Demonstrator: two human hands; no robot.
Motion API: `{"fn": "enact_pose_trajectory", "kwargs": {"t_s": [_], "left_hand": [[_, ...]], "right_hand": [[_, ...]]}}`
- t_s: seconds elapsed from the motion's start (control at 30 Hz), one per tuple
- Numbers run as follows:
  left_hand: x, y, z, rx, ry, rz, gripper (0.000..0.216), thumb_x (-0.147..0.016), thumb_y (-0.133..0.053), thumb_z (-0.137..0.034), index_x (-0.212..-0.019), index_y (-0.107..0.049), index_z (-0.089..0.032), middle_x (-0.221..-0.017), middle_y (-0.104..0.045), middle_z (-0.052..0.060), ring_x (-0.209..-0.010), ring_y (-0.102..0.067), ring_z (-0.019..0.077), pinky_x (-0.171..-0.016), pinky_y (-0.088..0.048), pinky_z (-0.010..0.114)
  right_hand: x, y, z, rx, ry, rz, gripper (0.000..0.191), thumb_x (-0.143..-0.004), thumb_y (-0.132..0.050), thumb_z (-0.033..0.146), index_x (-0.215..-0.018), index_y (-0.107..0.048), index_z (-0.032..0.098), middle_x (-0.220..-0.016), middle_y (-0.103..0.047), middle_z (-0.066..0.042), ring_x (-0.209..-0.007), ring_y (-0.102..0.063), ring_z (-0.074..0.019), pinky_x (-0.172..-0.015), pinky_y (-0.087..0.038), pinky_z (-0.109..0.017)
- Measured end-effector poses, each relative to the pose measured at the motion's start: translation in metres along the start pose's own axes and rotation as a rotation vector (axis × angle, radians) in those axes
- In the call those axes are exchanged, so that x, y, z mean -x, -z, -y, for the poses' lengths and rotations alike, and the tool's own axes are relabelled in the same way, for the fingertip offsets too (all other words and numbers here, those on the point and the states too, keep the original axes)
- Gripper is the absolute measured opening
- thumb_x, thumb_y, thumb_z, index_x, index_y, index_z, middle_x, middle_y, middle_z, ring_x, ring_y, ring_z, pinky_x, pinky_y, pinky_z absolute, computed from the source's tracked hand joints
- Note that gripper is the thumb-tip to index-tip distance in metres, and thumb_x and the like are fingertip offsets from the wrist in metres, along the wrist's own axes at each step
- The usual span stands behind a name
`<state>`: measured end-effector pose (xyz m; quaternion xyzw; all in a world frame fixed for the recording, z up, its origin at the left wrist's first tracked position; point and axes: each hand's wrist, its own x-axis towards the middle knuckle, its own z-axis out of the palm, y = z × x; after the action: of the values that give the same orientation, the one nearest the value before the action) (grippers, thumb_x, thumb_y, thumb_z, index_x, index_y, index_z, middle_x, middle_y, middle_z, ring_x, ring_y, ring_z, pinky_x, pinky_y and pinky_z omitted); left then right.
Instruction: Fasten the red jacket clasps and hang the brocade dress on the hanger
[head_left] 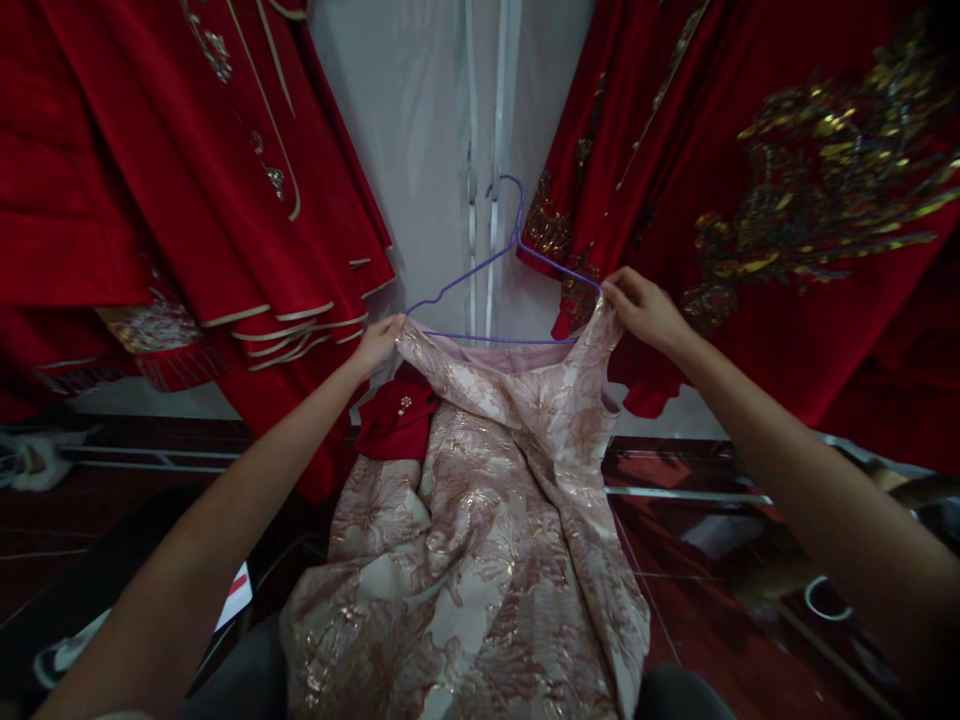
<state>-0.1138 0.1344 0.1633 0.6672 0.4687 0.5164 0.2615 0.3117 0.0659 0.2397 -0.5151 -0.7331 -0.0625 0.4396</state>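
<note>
Dress (495, 520) ran from centre down to 6 o'clock, purple hanger (466, 272) inside its neckline toward 12. Left hand (380, 340) at 9 o'clock: fingers pinched on the dress's shoulder by the hanger end. Right hand (645, 305) between 2 and 3: fingers pinched on the other shoulder, right at the hanger tip. Neither hand was free.

Risks, my read:
- Shoulder slip: hanger tilted, 9 o'clock end lower. Letting go there first could have dropped that side off the thin, sloped arm.
- Hook snag: it pointed to 12, close to the white cabinet doors (420, 110) and the beaded red garments (570, 150) at 1. A sideways swing could have caught beadwork. Couldn't tell if the hook touched anything.
- Red cloth (397, 415) at 8, lying against the dress below the left hand: could have slid off if loose. Attachment not visible.
- Creasing: bodice had a diagonal fold, skirt bunched at 7. Pulling the shoulders unevenly would have set it worse.
- Hem ran out of view at 6; floor (675, 600) contact unknown, so dragging possible.
</note>
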Motion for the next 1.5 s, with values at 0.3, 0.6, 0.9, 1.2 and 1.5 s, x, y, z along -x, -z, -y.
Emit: {"fn": "enact_pose_trajectory", "kwargs": {"t_s": [0.3,0.6,0.9,1.2,1.5], "left_hand": [[-0.026,-0.006,-0.04,-0.052,-0.112,0.21,0.05,-0.074,-0.053,-0.06,-0.088,-0.068,-0.014,-0.083,-0.066,0.004,-0.082,-0.057,0.017,-0.075,-0.044,0.024],[-0.005,0.004,-0.014,-0.208,0.17,0.169,0.04,-0.08,-0.049,-0.046,-0.099,-0.058,-0.013,-0.082,-0.063,0.008,-0.069,-0.059,0.0163,-0.066,-0.049,0.031],[0.069,-0.011,0.02,-0.834,-0.213,0.303,0.04,-0.072,-0.057,-0.046,-0.104,-0.06,-0.023,-0.114,-0.057,0.011,-0.109,-0.05,0.0292,-0.092,-0.04,0.04],[-0.013,0.016,0.003,-0.328,0.244,-0.074,0.025,-0.069,-0.053,-0.036,-0.07,-0.067,-0.015,-0.057,-0.064,0.004,-0.061,-0.058,0.0205,-0.058,-0.042,0.027],[-0.057,-0.027,-0.091,-0.257,-0.035,-0.159,0.03,-0.077,-0.045,-0.033,-0.076,-0.065,-0.01,-0.069,-0.063,0.004,-0.075,-0.057,0.0182,-0.073,-0.043,0.026]], "right_hand": [[-0.001,-0.006,-0.001,-0.052,0.022,0.133,0.032,-0.084,-0.045,0.052,-0.081,-0.054,0.021,-0.069,-0.058,-0.002,-0.06,-0.052,-0.0153,-0.056,-0.041,-0.028],[0.001,-0.016,-0.007,-0.106,-0.013,0.098,0.028,-0.084,-0.045,0.048,-0.08,-0.053,0.02,-0.067,-0.057,0.0,-0.059,-0.05,-0.0138,-0.055,-0.04,-0.026],[0.004,-0.013,-0.002,-0.049,-0.011,0.069,0.026,-0.086,-0.044,0.045,-0.081,-0.054,0.021,-0.07,-0.059,-0.001,-0.062,-0.052,-0.0157,-0.059,-0.041,-0.028],[0.007,-0.006,0.003,0.014,-0.003,0.033,0.032,-0.087,-0.04,0.05,-0.085,-0.055,0.022,-0.071,-0.061,-0.003,-0.062,-0.052,-0.0176,-0.06,-0.041,-0.03],[0.014,-0.004,0.021,0.066,0.01,0.062,0.02,-0.086,-0.042,0.039,-0.086,-0.054,0.023,-0.07,-0.06,-0.003,-0.059,-0.053,-0.0177,-0.061,-0.039,-0.03]]}}
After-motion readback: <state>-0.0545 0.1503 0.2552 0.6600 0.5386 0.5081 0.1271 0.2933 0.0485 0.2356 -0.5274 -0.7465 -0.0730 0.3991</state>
